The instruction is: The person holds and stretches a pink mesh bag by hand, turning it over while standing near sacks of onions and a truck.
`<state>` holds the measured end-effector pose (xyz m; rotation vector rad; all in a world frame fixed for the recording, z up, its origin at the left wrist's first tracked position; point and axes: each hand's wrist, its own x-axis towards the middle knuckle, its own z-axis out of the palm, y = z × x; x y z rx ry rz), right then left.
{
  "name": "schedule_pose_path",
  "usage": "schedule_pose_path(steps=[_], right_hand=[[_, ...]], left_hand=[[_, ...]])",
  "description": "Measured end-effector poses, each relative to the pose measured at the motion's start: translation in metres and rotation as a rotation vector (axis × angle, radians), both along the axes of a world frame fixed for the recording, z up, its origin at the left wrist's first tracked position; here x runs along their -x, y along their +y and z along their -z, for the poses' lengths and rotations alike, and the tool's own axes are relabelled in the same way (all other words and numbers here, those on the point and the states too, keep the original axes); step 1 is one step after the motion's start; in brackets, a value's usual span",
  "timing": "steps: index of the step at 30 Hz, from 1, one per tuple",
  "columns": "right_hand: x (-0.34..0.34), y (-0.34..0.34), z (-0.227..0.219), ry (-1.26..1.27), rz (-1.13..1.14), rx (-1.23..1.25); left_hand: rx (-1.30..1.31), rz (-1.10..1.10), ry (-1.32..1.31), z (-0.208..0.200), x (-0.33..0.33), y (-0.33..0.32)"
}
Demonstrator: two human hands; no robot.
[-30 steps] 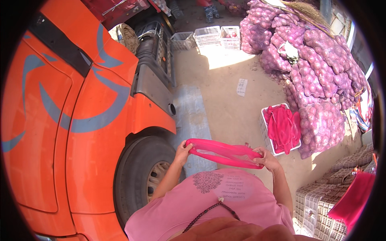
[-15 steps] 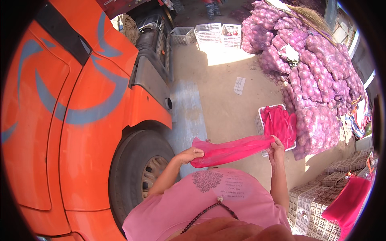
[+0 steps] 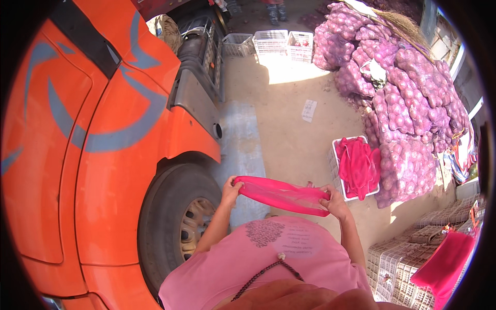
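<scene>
A bright pink mesh bag [image 3: 281, 195] is stretched out in front of my pink shirt. Its left end is pinched in my left hand [image 3: 231, 191], while my right hand [image 3: 336, 202] grips the other end. The bag hangs flat and slack between them, and looks thin enough to see through in its middle. Just beyond my right hand stands a white plastic crate [image 3: 335, 164] heaped with more pink mesh bags [image 3: 357, 166].
An orange truck [image 3: 124, 201] with a large wheel [image 3: 178, 219] fills the left side. Mesh sacks of onions [image 3: 405, 165] are piled at the right. White crates [image 3: 271, 44] line the far floor, near a person's legs [image 3: 277, 13]. More crates [image 3: 400, 263] are stacked at lower right.
Both hands have shifted left with the mesh bag. The left hand rose and the right one lowered, so the bag now slopes down to the right, clear of the crate.
</scene>
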<state>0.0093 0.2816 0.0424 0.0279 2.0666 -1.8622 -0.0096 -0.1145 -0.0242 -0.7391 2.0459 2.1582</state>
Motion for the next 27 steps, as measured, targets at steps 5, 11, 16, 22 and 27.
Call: schedule_pose_path(steps=[5, 11, 16, 22, 27], right_hand=[[-0.008, -0.003, 0.03, 0.245, -0.025, -0.505], [0.004, 0.038, 0.041, 0.33, 0.374, -0.444], [0.021, 0.041, -0.008, -0.092, 0.555, 0.791], [-0.006, 0.013, -0.027, -0.333, -0.283, -0.026], [-0.014, 0.013, 0.008, 0.069, -0.118, -0.119]], left_hand=[[-0.412, -0.174, 0.014, -0.005, -0.006, -0.001], [-0.16, 0.484, -0.083, -0.041, -0.006, 0.015], [0.529, 0.481, 0.079, -0.031, -0.008, 0.043], [-0.289, -0.3, 0.167, -0.032, 0.021, 0.014], [-0.622, -0.055, 0.216, -0.026, 0.024, 0.0]])
